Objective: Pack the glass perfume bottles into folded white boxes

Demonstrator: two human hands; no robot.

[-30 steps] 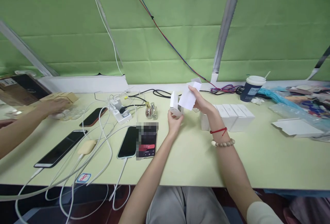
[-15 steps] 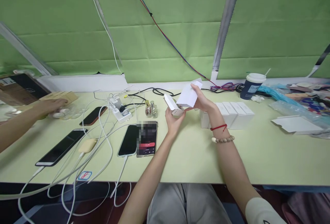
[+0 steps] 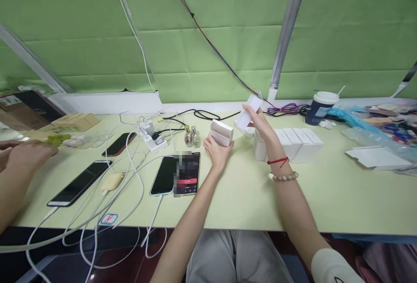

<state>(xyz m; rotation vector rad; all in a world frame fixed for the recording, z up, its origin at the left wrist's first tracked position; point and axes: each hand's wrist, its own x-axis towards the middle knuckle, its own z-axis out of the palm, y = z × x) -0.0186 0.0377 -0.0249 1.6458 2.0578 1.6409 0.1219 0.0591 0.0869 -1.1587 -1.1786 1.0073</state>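
My left hand (image 3: pixel 217 152) holds a small white box (image 3: pixel 222 133) above the table, fingers wrapped round its lower part. Faint print shows on the side facing me. To the right and a little higher, my right hand (image 3: pixel 259 123) grips a white paper carton (image 3: pixel 248 112) with a flap sticking up; its far side is hidden. The two pieces are apart from each other. Beside my right wrist stands a row of several white boxes (image 3: pixel 296 146), partly covered by that hand and forearm.
Left of my hands lie several phones (image 3: pixel 162 176), white cables, a power strip (image 3: pixel 153 139) and two small glass bottles (image 3: pixel 192 137). A co-worker's hand (image 3: pixel 28 159) is at far left. A lidded cup (image 3: pixel 321 108), plastic bags and an unfolded white carton (image 3: pixel 376 157) lie right.
My hands have drawn apart: the box in my left hand has turned and separated from the carton, which my right hand has tilted. The co-worker's hand has moved toward the left edge.
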